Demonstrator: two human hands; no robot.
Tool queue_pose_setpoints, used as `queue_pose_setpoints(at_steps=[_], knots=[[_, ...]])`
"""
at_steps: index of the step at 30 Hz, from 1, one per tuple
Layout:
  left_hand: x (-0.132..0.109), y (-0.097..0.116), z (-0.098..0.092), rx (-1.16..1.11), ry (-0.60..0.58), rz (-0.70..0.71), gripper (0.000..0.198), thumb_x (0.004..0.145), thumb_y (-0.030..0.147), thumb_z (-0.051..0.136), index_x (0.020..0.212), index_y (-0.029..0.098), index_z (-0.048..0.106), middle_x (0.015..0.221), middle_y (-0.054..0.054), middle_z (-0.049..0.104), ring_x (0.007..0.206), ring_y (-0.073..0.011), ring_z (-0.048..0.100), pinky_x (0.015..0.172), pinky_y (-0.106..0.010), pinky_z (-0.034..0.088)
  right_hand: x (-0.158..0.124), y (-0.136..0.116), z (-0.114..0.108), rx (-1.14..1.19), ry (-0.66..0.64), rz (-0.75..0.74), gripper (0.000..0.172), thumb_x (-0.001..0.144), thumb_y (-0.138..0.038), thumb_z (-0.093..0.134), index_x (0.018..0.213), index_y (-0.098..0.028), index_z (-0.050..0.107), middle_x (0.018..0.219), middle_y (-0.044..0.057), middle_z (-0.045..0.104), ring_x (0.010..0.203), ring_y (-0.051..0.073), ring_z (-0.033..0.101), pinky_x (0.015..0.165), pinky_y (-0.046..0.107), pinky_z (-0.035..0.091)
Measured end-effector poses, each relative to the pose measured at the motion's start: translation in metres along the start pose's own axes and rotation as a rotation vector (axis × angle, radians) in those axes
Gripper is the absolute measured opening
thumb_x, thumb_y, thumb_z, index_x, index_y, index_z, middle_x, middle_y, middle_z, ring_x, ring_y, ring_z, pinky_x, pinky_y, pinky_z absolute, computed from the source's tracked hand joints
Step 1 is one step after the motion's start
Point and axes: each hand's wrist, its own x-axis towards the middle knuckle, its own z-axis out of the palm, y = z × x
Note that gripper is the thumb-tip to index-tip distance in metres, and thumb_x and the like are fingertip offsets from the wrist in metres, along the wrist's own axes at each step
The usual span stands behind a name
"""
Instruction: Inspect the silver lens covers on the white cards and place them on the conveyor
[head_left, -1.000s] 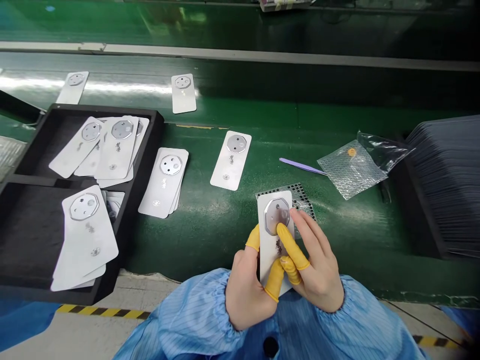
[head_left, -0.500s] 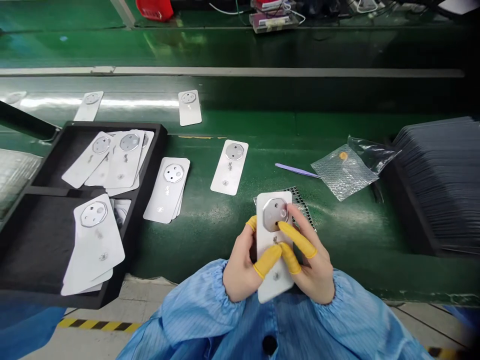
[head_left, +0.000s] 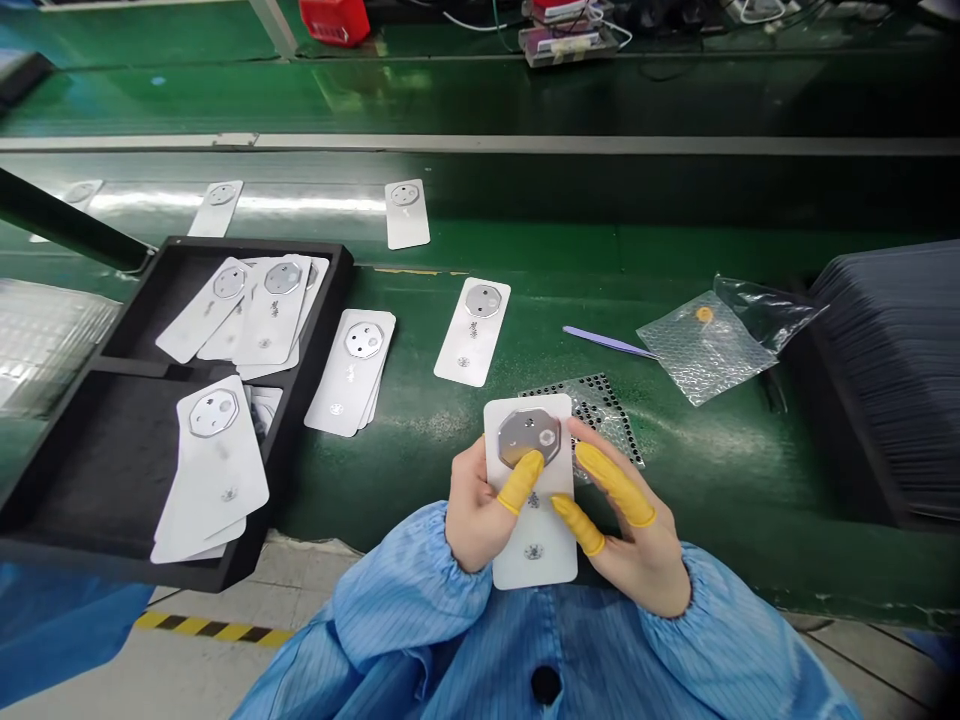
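Thumb (head_left: 523, 482) across its front, the left hand (head_left: 477, 505) clamps a white panel (head_left: 536, 525) at the near edge of the bench (head_left: 405, 475), seemingly steadying it; the right hand (head_left: 636, 545), fingers (head_left: 615, 484) parted, meets its right side. Beyond lie a dotted sheet (head_left: 616, 428) and purple tweezers (head_left: 609, 342), presumably for easy reach.

Factory workstation, green workbench (head_left: 420, 490), black tray (head_left: 82, 440), blue work smock (head_left: 480, 665), hazard-striped floor tape (head_left: 202, 628)

Tray (head_left: 82, 450) left, panels (head_left: 225, 455) in it, bubble wrap (head_left: 709, 355) right
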Motion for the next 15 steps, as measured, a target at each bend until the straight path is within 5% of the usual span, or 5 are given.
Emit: queue_pose_setpoints(at_steps=[6,10,12,15], knots=[[0.006,-0.003,-0.033,0.073,0.175,-0.077,0.031,0.070,0.040,0.076,0.081,0.012,0.068,0.066,-0.004,0.070,0.053,-0.0164,0.063,0.048,-0.024,0.051,-0.009,0.033,-0.009,-0.276,-0.062,0.013,0.061,0.082,-0.014,0.065,0.138,-0.020,0.043,0.142,0.014,0.046,0.133,0.030,0.043,0.106,0.054,0.043],[0.007,-0.001,-0.061,0.340,0.267,0.015,0.048,0.079,0.034,0.070,0.121,0.018,0.056,0.110,-0.009,0.067,0.089,-0.0213,0.066,0.070,-0.028,0.055,-0.018,0.063,-0.014,-0.333,-0.143,-0.029,0.039,0.084,-0.011,0.061,0.122,-0.020,0.058,0.133,0.013,0.056,0.133,0.028,0.044,0.103,0.055,0.046],[0.005,-0.003,-0.065,0.419,0.225,0.044,0.063,0.082,0.030,0.066,0.138,0.022,0.039,0.125,-0.010,0.060,0.100,-0.0220,0.064,0.079,-0.029,0.054,-0.018,0.064,-0.014,-0.299,-0.075,-0.029,0.036,0.084,-0.008,0.060,0.117,-0.020,0.060,0.125,0.012,0.062,0.124,0.026,0.054,0.101,0.052,0.049],[0.001,-0.013,-0.059,0.403,0.048,-0.008,0.066,0.083,0.026,0.064,0.142,0.022,0.036,0.109,-0.009,0.068,0.086,-0.0222,0.067,0.077,-0.033,0.055,-0.011,0.048,-0.014,-0.255,0.046,-0.034,0.035,0.082,-0.008,0.061,0.115,-0.020,0.063,0.121,0.010,0.065,0.114,0.025,0.061,0.097,0.048,0.054]])
